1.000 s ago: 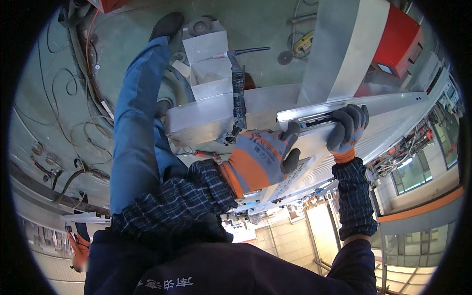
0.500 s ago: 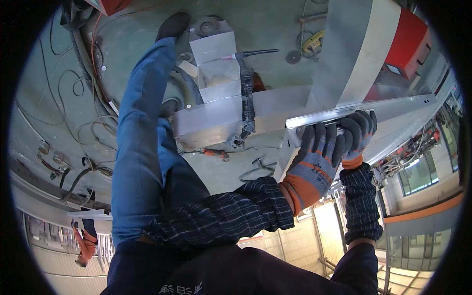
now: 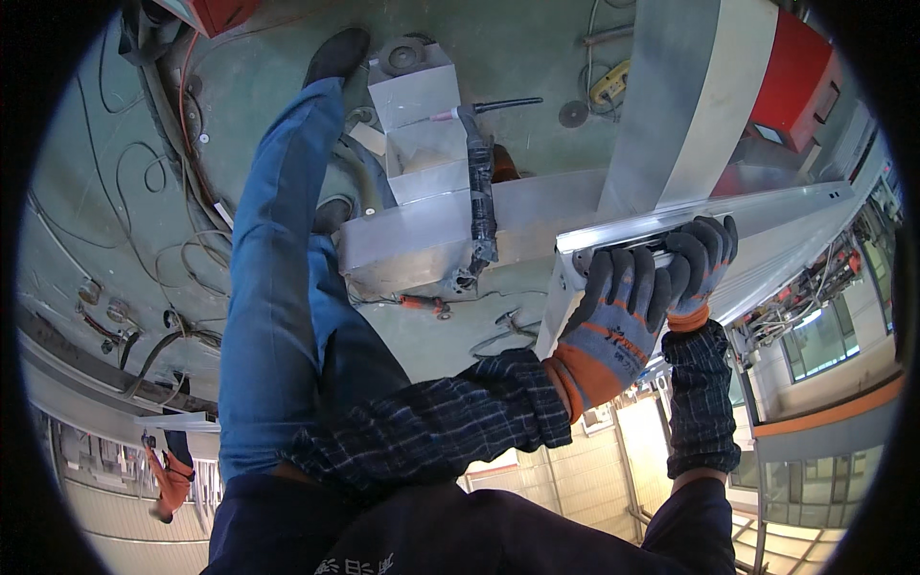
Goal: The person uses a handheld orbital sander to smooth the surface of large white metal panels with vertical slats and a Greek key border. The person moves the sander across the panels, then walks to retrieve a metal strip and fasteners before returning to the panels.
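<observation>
Grey and orange work gloves cover both my hands. My left hand [image 3: 613, 331] has its fingers bent over the near end of a long silvery metal profile [image 3: 767, 216], along a slot below its upper lip. Close beside it, my right hand [image 3: 698, 268] curls its fingers onto the same edge, and the two gloves touch. A small dark and shiny part lies in the slot by the fingertips, mostly hidden, so I cannot make out what it is. The fingertips themselves are partly covered by the gloves' backs.
A metal beam [image 3: 402, 244] carries a welding torch wrapped in black tape [image 3: 482, 206]. An open white box [image 3: 426, 158] stands behind it. Another wide metal beam [image 3: 676, 105] rises beside a red machine [image 3: 791, 86]. Cables [image 3: 144, 172] lie across the floor; another person [image 3: 172, 474] is far left.
</observation>
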`<move>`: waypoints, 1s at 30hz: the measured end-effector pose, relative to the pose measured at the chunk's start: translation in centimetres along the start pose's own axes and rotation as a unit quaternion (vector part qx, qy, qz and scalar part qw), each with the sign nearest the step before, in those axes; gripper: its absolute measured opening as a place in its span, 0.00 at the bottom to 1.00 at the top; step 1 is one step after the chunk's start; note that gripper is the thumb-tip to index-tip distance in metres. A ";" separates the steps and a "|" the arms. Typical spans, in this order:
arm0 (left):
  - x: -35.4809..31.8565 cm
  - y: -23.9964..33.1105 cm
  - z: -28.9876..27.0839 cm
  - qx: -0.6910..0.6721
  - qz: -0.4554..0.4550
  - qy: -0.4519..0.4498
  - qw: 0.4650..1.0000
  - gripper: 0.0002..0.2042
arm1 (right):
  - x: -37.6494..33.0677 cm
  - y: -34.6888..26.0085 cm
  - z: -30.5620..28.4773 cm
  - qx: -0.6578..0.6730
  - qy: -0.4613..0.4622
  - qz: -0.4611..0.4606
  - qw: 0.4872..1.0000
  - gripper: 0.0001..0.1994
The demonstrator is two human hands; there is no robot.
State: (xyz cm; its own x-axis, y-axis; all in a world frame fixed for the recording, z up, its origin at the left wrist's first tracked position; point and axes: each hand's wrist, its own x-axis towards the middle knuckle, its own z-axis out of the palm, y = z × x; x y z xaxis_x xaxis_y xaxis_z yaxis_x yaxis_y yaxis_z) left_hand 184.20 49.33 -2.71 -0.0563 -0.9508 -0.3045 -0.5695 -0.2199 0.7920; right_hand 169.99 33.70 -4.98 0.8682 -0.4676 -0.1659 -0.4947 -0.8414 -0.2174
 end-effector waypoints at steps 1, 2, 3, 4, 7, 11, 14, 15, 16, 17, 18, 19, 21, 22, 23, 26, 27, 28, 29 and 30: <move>-0.1 0.1 -0.1 -0.001 0.006 -0.009 1.000 0.30 | -0.1 0.0 -0.1 -0.002 0.001 0.001 1.000 0.15; -0.3 0.2 0.1 -0.002 0.013 -0.008 1.000 0.30 | -0.1 -0.1 -0.1 -0.005 0.002 0.002 1.000 0.15; -0.3 0.0 0.2 0.001 0.016 -0.005 1.000 0.30 | 0.3 0.0 0.0 -0.005 0.007 0.000 1.000 0.15; -0.3 -0.1 0.3 0.004 0.019 -0.002 1.000 0.30 | 0.3 0.0 0.1 -0.001 0.009 0.000 1.000 0.14; -0.1 -0.4 -0.1 -0.074 0.011 -0.024 0.997 0.31 | -0.3 0.0 0.0 0.006 0.006 0.010 1.000 0.14; 0.0 -0.2 -0.3 -0.054 0.006 -0.047 0.997 0.30 | 0.1 0.4 0.3 0.021 -0.006 0.009 1.000 0.13; -0.5 -0.2 0.4 -0.006 0.021 -0.028 0.999 0.30 | -0.3 0.3 -0.2 0.017 -0.016 0.016 1.000 0.14; -0.3 -0.2 0.1 -0.040 0.014 -0.014 0.999 0.30 | -0.2 0.2 -0.1 0.019 -0.018 0.016 1.000 0.14; -0.1 -0.1 -0.2 -0.075 0.007 0.000 0.997 0.30 | -0.1 0.2 -0.2 0.017 -0.017 0.012 1.000 0.14; 0.1 -0.2 -0.5 -0.111 0.001 0.014 0.994 0.31 | 0.0 0.2 -0.3 0.015 -0.016 0.009 1.000 0.15; 0.2 -0.2 0.0 -0.102 0.003 0.002 0.995 0.31 | 0.2 0.2 -0.3 0.014 -0.015 0.003 1.000 0.15; 0.4 -0.4 0.5 -0.094 0.005 -0.010 0.996 0.31 | 0.2 0.2 -0.3 0.013 -0.018 0.004 1.000 0.15; 0.5 -0.4 0.9 -0.064 0.006 -0.023 0.998 0.31 | 0.1 0.1 -0.3 0.011 -0.024 0.007 1.000 0.15; 0.6 -0.3 0.8 -0.042 0.005 -0.024 0.999 0.31 | -0.1 0.1 -0.3 0.013 -0.024 0.013 1.000 0.16; 0.5 -0.2 0.7 -0.020 0.004 -0.026 0.999 0.31 | -0.4 0.1 -0.2 0.015 -0.023 0.019 0.999 0.17; 0.3 -0.2 0.9 0.038 0.009 -0.016 0.999 0.32 | 0.0 0.1 0.1 0.012 -0.006 0.030 0.999 0.20; 0.3 -0.1 1.3 0.038 0.009 -0.010 0.999 0.32 | -0.3 0.2 0.1 0.008 0.001 0.037 0.999 0.21; 0.4 -0.2 1.7 0.038 0.009 -0.004 0.999 0.32 | -0.6 0.1 0.4 0.000 0.023 0.051 0.998 0.22; 0.4 -0.2 2.0 0.038 0.008 0.002 0.999 0.33 | -0.9 0.1 0.7 -0.007 0.045 0.065 0.997 0.22; 0.6 -0.2 1.6 0.009 -0.002 -0.013 1.000 0.32 | -1.0 0.0 0.9 -0.011 0.069 0.076 0.995 0.23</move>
State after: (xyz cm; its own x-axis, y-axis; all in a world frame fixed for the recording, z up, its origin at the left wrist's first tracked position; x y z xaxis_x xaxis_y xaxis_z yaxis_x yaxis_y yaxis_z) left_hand 183.01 49.11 -3.91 -0.0755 -0.9441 -0.3210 -0.5844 -0.2190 0.7814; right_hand 169.05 34.41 -5.73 0.7810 -0.6215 -0.0616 -0.6213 -0.7631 -0.1780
